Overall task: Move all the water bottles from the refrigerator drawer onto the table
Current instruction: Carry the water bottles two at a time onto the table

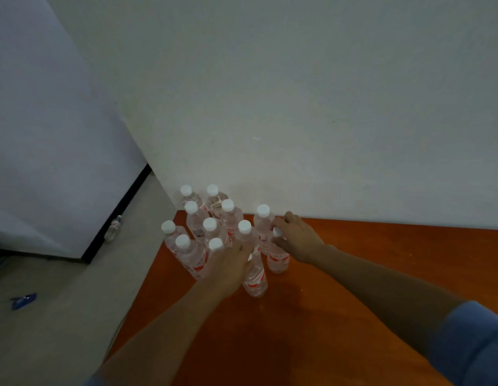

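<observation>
Head view. Water bottles [211,232] stand grouped at the far left corner of the orange table [353,274], close against the white wall [298,107]. All are upright, long axes vertical, white caps pointing up.

Left hand [231,264]: curled round the top of the nearest bottle [255,281]; cap hidden under the hand, base on the tabletop.

Right hand [299,240]: fingers wrapped round the neck of the right-side bottle [278,261]; its cap shows beside the fingers.

Small blue object [23,300] lies on the floor [61,316], left of the table.
</observation>
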`<state>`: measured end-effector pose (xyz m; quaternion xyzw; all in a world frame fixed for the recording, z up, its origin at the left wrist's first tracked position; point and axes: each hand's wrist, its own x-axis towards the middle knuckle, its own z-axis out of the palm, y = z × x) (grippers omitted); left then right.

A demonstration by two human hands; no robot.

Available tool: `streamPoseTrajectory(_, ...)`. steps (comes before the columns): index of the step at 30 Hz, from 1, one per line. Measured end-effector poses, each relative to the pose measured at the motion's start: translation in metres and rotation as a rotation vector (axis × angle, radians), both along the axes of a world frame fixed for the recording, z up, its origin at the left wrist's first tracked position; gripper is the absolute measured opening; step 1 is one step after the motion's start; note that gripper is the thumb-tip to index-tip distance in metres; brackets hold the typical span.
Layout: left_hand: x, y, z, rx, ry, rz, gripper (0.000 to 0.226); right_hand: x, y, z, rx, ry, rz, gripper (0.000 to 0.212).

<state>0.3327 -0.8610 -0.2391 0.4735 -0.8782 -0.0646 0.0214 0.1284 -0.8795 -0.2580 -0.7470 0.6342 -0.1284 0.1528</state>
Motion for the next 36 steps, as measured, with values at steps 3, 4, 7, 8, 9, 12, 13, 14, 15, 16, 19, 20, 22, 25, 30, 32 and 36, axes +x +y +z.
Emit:
streamPoseTrajectory(3,0.001,-0.006,-0.007,-0.002,0.008,-0.030,0.041,0.004,-0.003,-0.005,0.004,-0.013,0.010,0.045)
streamPoseTrajectory(4,0.002,-0.007,-0.009,0.011,0.033,-0.038,0.043,0.006,-0.003,-0.006,0.013,-0.021,0.003,0.049)
streamPoseTrajectory(7,0.008,-0.013,-0.012,0.076,0.117,-0.058,0.049,0.012,-0.004,-0.002,0.038,-0.065,-0.048,0.053)
streamPoseTrajectory(8,0.010,-0.015,-0.011,0.089,0.127,-0.078,0.049,0.013,-0.004,0.000,0.043,-0.071,-0.069,0.052)
streamPoseTrajectory(9,0.013,-0.016,-0.009,0.092,0.132,-0.106,0.049,0.014,-0.003,0.000,0.049,-0.072,-0.090,0.051)
streamPoseTrajectory(12,0.024,-0.016,0.001,0.056,0.162,-0.188,0.043,0.021,0.009,0.003,0.056,-0.045,-0.197,0.050)
streamPoseTrajectory(13,0.028,-0.016,0.006,0.041,0.173,-0.204,0.040,0.022,0.015,0.004,0.053,-0.035,-0.245,0.051)
streamPoseTrajectory(14,0.032,-0.016,0.011,0.023,0.175,-0.227,0.038,0.024,0.022,0.006,0.049,-0.019,-0.296,0.053)
streamPoseTrajectory(15,0.036,-0.018,0.017,0.005,0.171,-0.261,0.035,0.025,0.030,0.009,0.043,-0.003,-0.350,0.055)
streamPoseTrajectory(16,0.038,-0.019,0.024,-0.011,0.165,-0.298,0.032,0.026,0.040,0.012,0.052,0.016,-0.403,0.057)
streamPoseTrajectory(19,0.030,-0.018,0.043,-0.039,0.162,-0.400,0.027,0.019,0.079,0.025,0.090,0.048,-0.548,0.053)
streamPoseTrajectory(20,0.022,-0.015,0.048,-0.040,0.163,-0.434,0.027,0.014,0.095,0.030,0.094,0.051,-0.586,0.050)
streamPoseTrajectory(22,0.003,-0.004,0.054,-0.036,0.155,-0.508,0.024,0.002,0.131,0.040,0.083,0.058,-0.653,0.047)
streamPoseTrajectory(25,-0.037,0.027,0.059,-0.042,0.105,-0.653,0.024,-0.017,0.195,0.055,0.059,0.077,-0.799,0.045)
streamPoseTrajectory(30,-0.110,0.118,0.063,-0.075,0.028,-0.906,0.027,-0.041,0.331,0.070,0.059,0.097,-1.078,0.042)
streamPoseTrajectory(32,-0.140,0.162,0.065,-0.067,0.020,-0.997,0.028,-0.049,0.392,0.073,0.055,0.092,-1.207,0.041)
streamPoseTrajectory(36,-0.196,0.274,0.069,-0.023,0.061,-1.160,0.025,-0.055,0.528,0.077,0.034,0.095,-1.430,0.038)
